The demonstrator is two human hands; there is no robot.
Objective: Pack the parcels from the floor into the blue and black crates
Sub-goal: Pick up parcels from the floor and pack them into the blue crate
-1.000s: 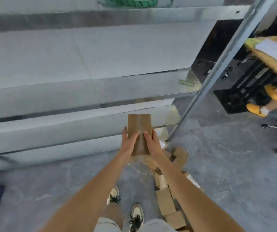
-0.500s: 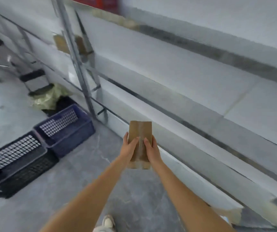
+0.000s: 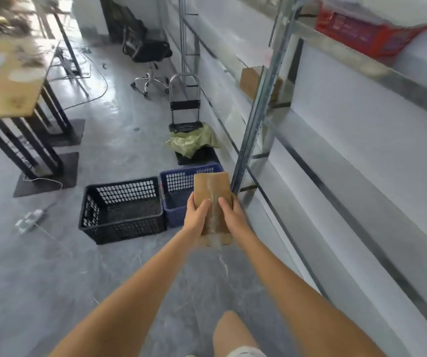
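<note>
Black lattice plastic crate (image 3: 122, 211) on grey floor, blue lattice plastic crate (image 3: 181, 186) touching its right side; metal shelving upright (image 3: 256, 106) just right of blue crate; flat brown taped cardboard parcel (image 3: 213, 194) held above blue crate's near-right corner; left hand (image 3: 197, 216) and right hand (image 3: 231, 215) grip its sides, thumbs on top.

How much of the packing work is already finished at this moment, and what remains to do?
Done: nothing visibly packed; the black crate looks empty, and the visible part of the blue crate shows no parcels. In hand: one brown parcel, held by the left hand and right hand, in front of the blue crate in this view. Left: placing it in a crate; no other floor parcels are in view.
</note>
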